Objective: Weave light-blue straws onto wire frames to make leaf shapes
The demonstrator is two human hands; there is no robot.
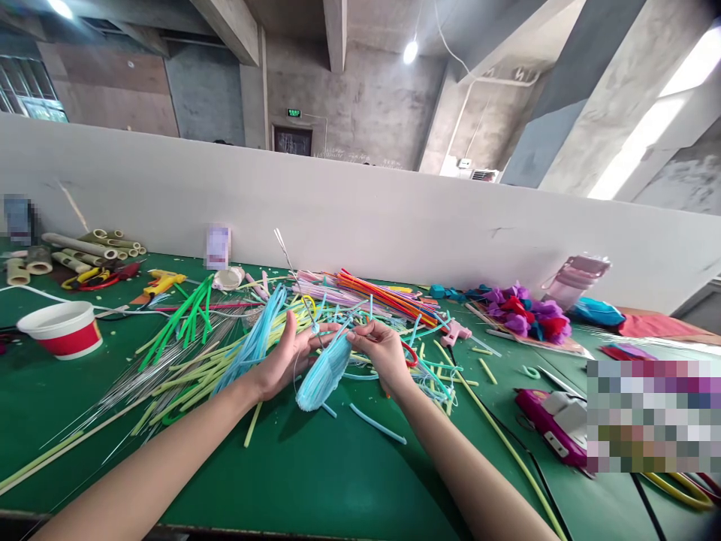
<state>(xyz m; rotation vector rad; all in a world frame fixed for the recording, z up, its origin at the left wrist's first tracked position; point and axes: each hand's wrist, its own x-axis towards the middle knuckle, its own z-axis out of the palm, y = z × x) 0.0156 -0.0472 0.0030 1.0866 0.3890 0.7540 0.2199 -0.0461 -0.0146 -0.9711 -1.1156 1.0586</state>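
Note:
A flat, rounded piece made of light blue pipe cleaners hangs above the table between my two hands. My left hand supports it from the left, thumb raised and fingers behind its upper end. A thin twisted wire rises from near those fingers, and a thin wire loop shows along the piece's left side. With thumb and forefinger pinched, my right hand grips the upper right end of the piece, where loose blue strands stick out. Just behind my left hand lies a bundle of light blue pipe cleaners.
Yellow-green stems, thin wires and green pipe cleaners cover the left. Orange and pink stems lie behind my hands. A paper cup, yellow glue gun, pink glue gun and magenta power strip stand around.

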